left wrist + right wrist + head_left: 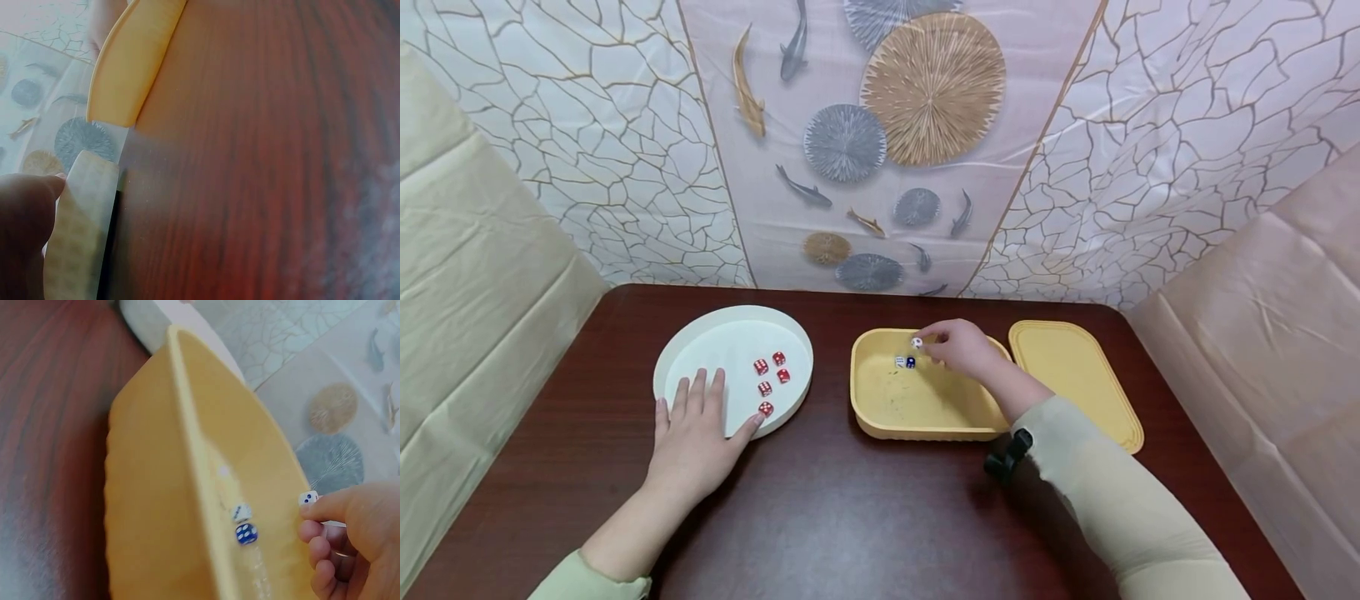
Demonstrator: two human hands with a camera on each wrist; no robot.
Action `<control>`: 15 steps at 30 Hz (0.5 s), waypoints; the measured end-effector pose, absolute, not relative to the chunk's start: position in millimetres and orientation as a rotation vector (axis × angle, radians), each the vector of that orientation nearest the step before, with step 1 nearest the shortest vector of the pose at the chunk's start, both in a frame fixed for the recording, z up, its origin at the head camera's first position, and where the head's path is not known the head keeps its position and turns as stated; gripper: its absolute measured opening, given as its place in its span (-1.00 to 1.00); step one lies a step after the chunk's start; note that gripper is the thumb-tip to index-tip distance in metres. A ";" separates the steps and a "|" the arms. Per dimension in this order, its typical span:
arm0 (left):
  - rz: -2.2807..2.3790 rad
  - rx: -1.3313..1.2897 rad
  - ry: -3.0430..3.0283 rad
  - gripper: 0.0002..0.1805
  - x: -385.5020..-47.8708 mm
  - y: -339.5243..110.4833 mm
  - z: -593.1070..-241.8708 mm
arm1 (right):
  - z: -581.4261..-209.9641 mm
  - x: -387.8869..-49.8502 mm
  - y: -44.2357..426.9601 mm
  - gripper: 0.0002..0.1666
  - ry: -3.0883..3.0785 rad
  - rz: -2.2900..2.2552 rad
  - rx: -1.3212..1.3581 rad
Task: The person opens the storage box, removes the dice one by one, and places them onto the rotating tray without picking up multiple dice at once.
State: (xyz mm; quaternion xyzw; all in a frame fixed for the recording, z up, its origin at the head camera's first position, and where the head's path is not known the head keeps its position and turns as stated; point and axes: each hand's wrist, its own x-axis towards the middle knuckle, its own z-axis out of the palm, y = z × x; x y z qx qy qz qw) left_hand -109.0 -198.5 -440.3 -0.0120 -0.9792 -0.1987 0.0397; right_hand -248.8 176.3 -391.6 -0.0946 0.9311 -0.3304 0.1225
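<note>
My right hand (pixel 958 348) pinches a white die (pixel 308 499) between thumb and fingertips, over the far side of a yellow container (pixel 880 427). Inside the container, another white die (pixel 241 512) and a blue die (pixel 246 534) lie side by side. My left hand (pixel 696 437) lies over the near left rim of a round white tray (pixel 733 313), its fingers straight and spread. Several red dice (pixel 765 388) are in the tray's right part. One red die (pixel 766 408) is by my left thumb tip; whether they touch I cannot tell.
A flat yellow lid (pixel 1075 375) lies right of the container on the dark wooden table (pixel 850 517). A patterned cloth (pixel 865 167) hangs behind the table, and plain beige cloth (pixel 1270 333) stands at the sides.
</note>
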 end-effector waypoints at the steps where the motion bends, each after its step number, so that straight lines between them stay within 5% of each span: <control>1: -0.608 -0.037 -3.001 0.06 -108.9 -198.7 -440.2 | -389.6 -249.3 175.0 -0.70 2.713 -0.969 -0.276; 15: -0.608 -0.037 -3.005 0.05 -109.9 -199.4 -441.1 | -373.4 -257.1 125.0 -0.72 2.502 -1.223 -0.320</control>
